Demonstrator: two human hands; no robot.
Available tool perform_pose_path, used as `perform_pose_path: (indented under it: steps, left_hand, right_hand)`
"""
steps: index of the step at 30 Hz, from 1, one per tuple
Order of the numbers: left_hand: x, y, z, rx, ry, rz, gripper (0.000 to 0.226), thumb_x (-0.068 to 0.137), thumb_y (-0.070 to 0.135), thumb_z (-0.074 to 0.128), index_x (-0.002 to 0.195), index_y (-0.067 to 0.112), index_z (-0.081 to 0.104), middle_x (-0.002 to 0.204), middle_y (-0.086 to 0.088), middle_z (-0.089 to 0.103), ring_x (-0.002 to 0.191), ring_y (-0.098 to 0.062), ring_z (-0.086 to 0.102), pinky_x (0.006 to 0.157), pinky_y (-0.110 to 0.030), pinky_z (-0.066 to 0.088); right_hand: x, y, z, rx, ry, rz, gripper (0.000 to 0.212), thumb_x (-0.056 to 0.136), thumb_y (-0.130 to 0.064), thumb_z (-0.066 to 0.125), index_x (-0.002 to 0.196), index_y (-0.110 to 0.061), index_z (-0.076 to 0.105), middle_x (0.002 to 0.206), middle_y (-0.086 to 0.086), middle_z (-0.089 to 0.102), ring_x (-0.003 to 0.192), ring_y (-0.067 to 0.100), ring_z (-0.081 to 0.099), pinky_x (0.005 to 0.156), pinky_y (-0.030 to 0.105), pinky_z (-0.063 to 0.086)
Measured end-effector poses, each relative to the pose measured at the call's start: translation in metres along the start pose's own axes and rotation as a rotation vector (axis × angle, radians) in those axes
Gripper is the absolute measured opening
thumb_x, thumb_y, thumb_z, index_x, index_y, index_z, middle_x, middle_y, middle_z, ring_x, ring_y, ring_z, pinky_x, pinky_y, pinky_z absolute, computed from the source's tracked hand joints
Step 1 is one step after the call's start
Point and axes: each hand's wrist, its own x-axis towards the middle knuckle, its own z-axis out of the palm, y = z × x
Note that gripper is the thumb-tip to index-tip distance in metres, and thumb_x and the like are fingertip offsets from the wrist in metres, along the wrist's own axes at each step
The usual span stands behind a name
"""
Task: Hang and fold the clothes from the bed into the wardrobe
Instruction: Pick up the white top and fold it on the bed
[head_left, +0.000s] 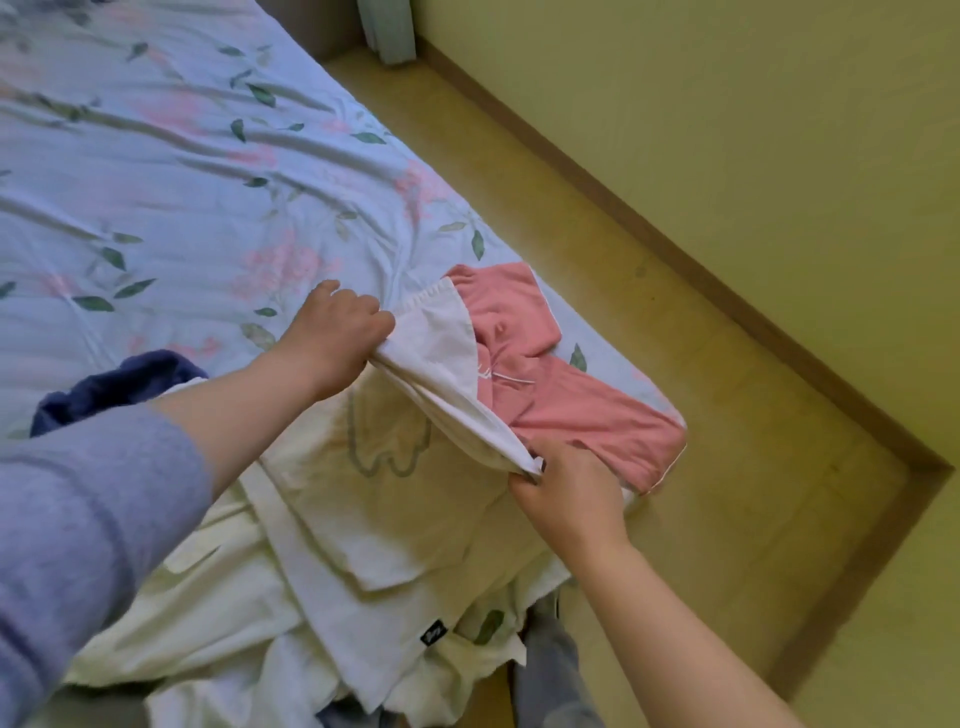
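A cream white garment (374, 519) with a grey printed outline lies spread over the near corner of the bed (156, 182). My left hand (337, 332) grips one end of a folded-over flap of it, and my right hand (566, 493) pinches the other end, so the flap is lifted in a taut band between them. A folded pink garment (566, 410) lies just beyond, at the bed's corner, partly covered by the white flap. A dark blue garment (119, 384) sits to the left behind my left forearm. More cream cloth bunches near the bed's edge.
The bed carries a pale blue floral cover. Right of the bed runs a strip of wooden floor (675, 364), bounded by a yellow-green wall (779, 130) with a brown skirting board. A curtain hem (389, 31) hangs at the top.
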Motion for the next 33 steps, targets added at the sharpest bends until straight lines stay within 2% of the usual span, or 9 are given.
perform_pose_path:
  steps: [2,4,9,14,18,23,25,29,33]
  left_hand:
    - [-0.018,-0.009,0.005,-0.058,0.034,0.009,0.023,0.083,0.003,0.052,0.104,0.010,0.055,0.102,-0.010,0.055,0.093,-0.031,0.053,0.075,-0.036,0.034]
    - [-0.031,-0.014,0.014,-0.101,0.048,-0.011,0.020,0.082,0.003,0.054,0.101,0.009,0.057,0.100,-0.011,0.055,0.092,-0.032,0.052,0.068,-0.036,0.032]
    - [-0.062,-0.020,0.050,-0.058,-0.089,-0.052,0.020,0.082,0.009,0.055,0.101,0.015,0.055,0.103,-0.004,0.053,0.096,-0.027,0.051,0.068,-0.033,0.034]
    - [-0.090,-0.034,0.088,-0.143,0.038,-0.004,0.018,0.072,-0.005,0.059,0.086,0.006,0.063,0.087,-0.012,0.056,0.081,-0.031,0.053,0.059,-0.034,0.031]
    - [-0.110,-0.040,0.105,-0.172,0.097,0.061,0.024,0.055,-0.020,0.065,0.072,-0.003,0.062,0.071,-0.021,0.055,0.063,-0.035,0.055,0.054,-0.037,0.034]
    - [-0.138,-0.029,0.151,-0.103,-0.090,-0.038,0.014,0.087,0.002,0.053,0.097,0.009,0.060,0.100,-0.013,0.058,0.091,-0.034,0.058,0.065,-0.036,0.036]
    - [-0.148,-0.028,0.165,-0.118,-0.161,-0.082,0.014,0.092,0.008,0.047,0.099,0.012,0.058,0.104,-0.009,0.057,0.094,-0.032,0.057,0.067,-0.036,0.040]
    - [-0.150,-0.031,0.173,-0.200,-0.038,-0.122,0.011,0.088,0.003,0.051,0.094,0.005,0.060,0.097,-0.017,0.057,0.088,-0.036,0.056,0.061,-0.038,0.033]
    - [-0.149,-0.046,0.173,-0.237,0.069,-0.135,0.008,0.079,-0.009,0.056,0.083,-0.003,0.061,0.084,-0.025,0.056,0.076,-0.040,0.055,0.056,-0.040,0.033]
  right_hand:
    - [-0.014,-0.012,0.009,0.012,0.023,-0.004,0.017,0.078,-0.029,0.061,0.094,-0.024,0.063,0.085,-0.001,0.069,0.082,0.025,0.062,0.057,0.031,0.026]
    - [-0.023,-0.022,0.020,0.002,0.008,-0.030,0.020,0.080,-0.028,0.059,0.099,-0.024,0.058,0.085,-0.002,0.068,0.082,0.025,0.061,0.056,0.032,0.026]
    - [-0.046,-0.045,0.059,0.016,-0.033,-0.030,0.020,0.081,-0.025,0.057,0.099,-0.024,0.050,0.083,-0.004,0.065,0.079,0.023,0.059,0.056,0.032,0.030]
    - [-0.075,-0.066,0.103,0.035,-0.080,-0.023,0.017,0.084,-0.025,0.054,0.099,-0.023,0.046,0.081,-0.005,0.064,0.075,0.021,0.059,0.061,0.033,0.041]
    - [-0.094,-0.083,0.135,0.036,-0.088,-0.018,0.016,0.085,-0.023,0.053,0.094,-0.023,0.040,0.074,-0.006,0.057,0.067,0.020,0.054,0.054,0.031,0.033]
    - [-0.116,-0.091,0.175,0.061,-0.215,-0.007,0.012,0.085,-0.021,0.050,0.094,-0.021,0.041,0.077,-0.006,0.057,0.071,0.022,0.056,0.062,0.035,0.044]
    - [-0.124,-0.089,0.188,0.078,-0.259,-0.006,0.011,0.085,-0.022,0.051,0.091,-0.021,0.042,0.075,-0.007,0.052,0.070,0.020,0.053,0.060,0.035,0.041]
    - [-0.134,-0.085,0.197,0.063,-0.260,-0.017,0.012,0.084,-0.023,0.052,0.082,-0.024,0.041,0.071,-0.009,0.044,0.065,0.015,0.046,0.056,0.029,0.029]
    - [-0.139,-0.089,0.200,0.043,-0.237,-0.071,0.013,0.081,-0.021,0.054,0.077,-0.023,0.041,0.069,-0.009,0.044,0.064,0.014,0.043,0.059,0.027,0.030]
